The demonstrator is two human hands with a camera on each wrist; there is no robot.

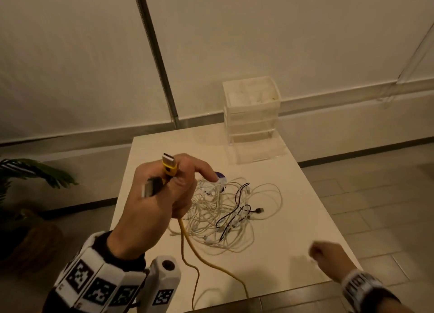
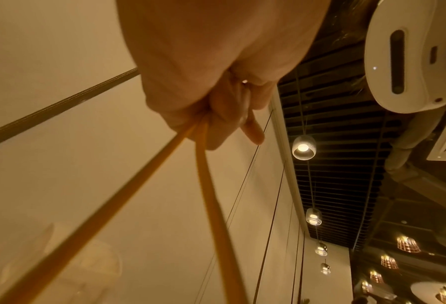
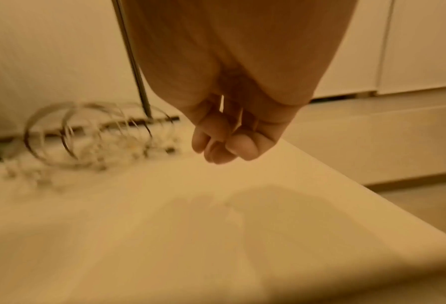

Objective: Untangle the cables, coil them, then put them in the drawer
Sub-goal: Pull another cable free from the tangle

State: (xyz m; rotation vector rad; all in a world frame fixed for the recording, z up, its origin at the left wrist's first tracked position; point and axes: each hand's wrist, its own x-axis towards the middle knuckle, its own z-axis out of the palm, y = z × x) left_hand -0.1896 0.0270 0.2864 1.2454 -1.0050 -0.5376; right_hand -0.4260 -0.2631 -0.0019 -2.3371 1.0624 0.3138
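My left hand (image 1: 164, 195) is raised over the table's left side and grips a yellow cable (image 1: 187, 247). Its yellow plug (image 1: 169, 164) and a second dark plug (image 1: 150, 188) stick up out of the fist. Two strands hang from the left hand (image 2: 216, 98); the yellow cable (image 2: 211, 185) runs down to the table's front edge. A tangle of white cables (image 1: 225, 214) with a thin black cable (image 1: 237, 207) lies mid-table. My right hand (image 1: 326, 256) hovers near the front right corner. The right hand (image 3: 224, 139) has curled fingers and holds nothing, with the blurred tangle (image 3: 94, 139) far to its left.
A translucent white drawer unit (image 1: 252, 115) stands at the back of the white table (image 1: 293, 183). A round purple-topped object (image 1: 220, 174) sits under the tangle's far edge. A potted plant (image 1: 30, 171) is on the floor at left. A metal pole (image 1: 159, 61) rises behind.
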